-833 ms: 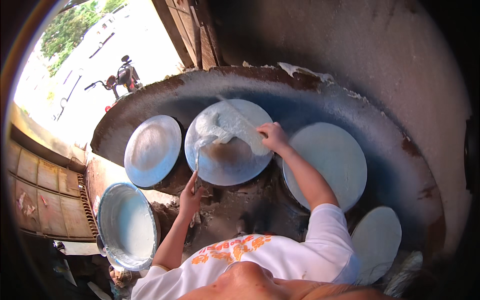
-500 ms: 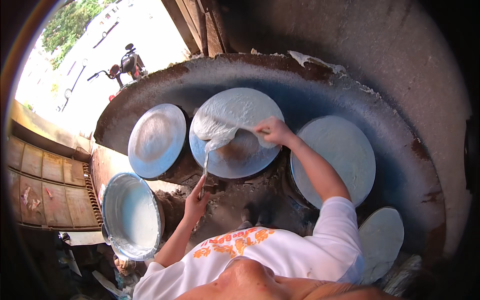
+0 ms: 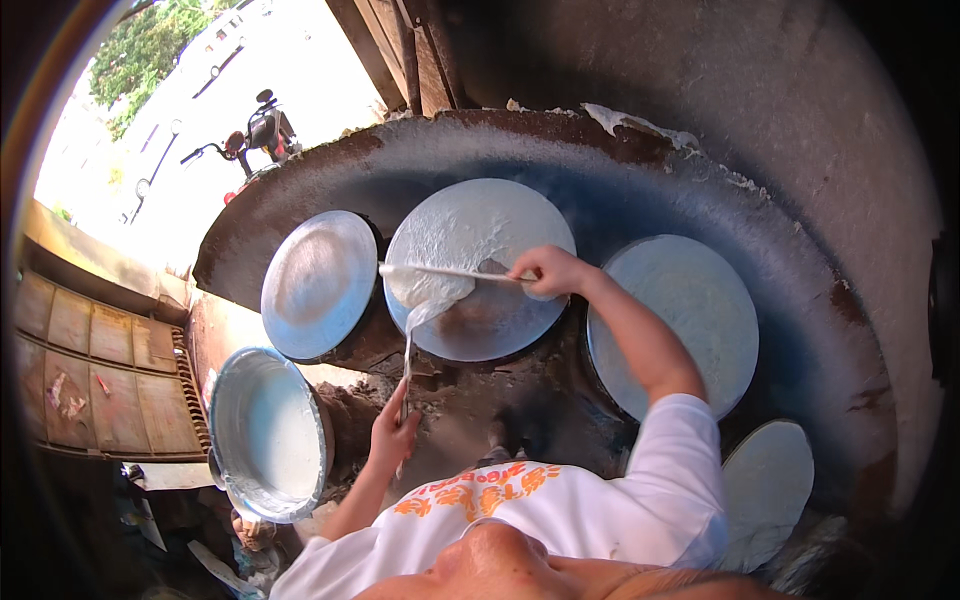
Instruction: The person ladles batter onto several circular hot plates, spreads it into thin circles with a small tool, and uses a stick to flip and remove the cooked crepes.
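My right hand [image 3: 548, 272] is closed around a thin, pale stick [image 3: 450, 272], which lies level across the middle round griddle [image 3: 500, 345]. White batter [image 3: 485, 215] covers the griddle's far part in a thin layer and gathers thicker at its left side. A bare brownish patch shows toward the near side. My left hand [image 3: 393, 435], near the griddle's front, grips the handle of a long, narrow utensil [image 3: 409, 350]. Its far end is coated in batter over the griddle's left edge, so its shape is hidden.
A bare round griddle [image 3: 320, 285] stands at left, and another, coated pale [image 3: 675, 320], at right. A basin [image 3: 322, 430] of white batter is beside my left arm. A curved, sooty wall [image 3: 770, 230] rims the far side. A round pale board [image 3: 770, 480] leans at lower right.
The stick, blurred before, now shows clearly, lying level to the left of my right hand. The batter has thinned at the griddle's right side. My left hand has shifted slightly nearer to me.
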{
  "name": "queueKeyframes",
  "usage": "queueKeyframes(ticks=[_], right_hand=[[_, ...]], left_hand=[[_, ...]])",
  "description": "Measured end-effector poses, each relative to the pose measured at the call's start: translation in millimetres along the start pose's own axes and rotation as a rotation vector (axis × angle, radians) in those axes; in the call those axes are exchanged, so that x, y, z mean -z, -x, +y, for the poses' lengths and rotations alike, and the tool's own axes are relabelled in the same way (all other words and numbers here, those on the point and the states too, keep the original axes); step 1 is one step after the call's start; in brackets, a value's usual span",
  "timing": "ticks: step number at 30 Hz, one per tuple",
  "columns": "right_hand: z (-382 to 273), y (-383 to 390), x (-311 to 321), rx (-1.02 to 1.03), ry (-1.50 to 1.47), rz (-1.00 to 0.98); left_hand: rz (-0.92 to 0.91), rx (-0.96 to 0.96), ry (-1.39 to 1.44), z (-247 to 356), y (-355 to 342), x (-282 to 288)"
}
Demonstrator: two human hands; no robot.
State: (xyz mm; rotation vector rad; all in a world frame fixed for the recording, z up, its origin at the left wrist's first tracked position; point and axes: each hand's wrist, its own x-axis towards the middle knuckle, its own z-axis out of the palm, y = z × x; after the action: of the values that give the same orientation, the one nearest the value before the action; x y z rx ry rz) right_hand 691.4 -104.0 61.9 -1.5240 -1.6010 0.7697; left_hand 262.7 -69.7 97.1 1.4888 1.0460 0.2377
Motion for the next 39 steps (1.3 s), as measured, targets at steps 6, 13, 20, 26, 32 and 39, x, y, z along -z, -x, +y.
queueKeyframes(ticks=[6, 13, 20, 26, 32, 39], right_hand=[[-2, 47, 15, -0.318, 0.054, 0.006], [-34, 102, -6, -0.118, -0.040, 0.033], [-63, 145, -100, -0.008, 0.361, 0.372], [-139, 44, -250, -0.442, -0.824, 0.690], [-90, -134, -383, -0.347, -1.242, 1.000], [-157, -18, -431, -0.360, -1.233, 1.288]], left_hand=[[0.081, 0.039, 0.138, 16, -14, 4], [-0.023, 0.013, 0.137, -5, 17, -11], [-0.112, -0.104, 0.220, 12, 28, 12], [-0.109, -0.386, 0.386, 60, 7, 75], [-0.227, -0.432, 0.553, 50, 30, 135], [-0.291, -0.399, 0.573, 32, 47, 188]])
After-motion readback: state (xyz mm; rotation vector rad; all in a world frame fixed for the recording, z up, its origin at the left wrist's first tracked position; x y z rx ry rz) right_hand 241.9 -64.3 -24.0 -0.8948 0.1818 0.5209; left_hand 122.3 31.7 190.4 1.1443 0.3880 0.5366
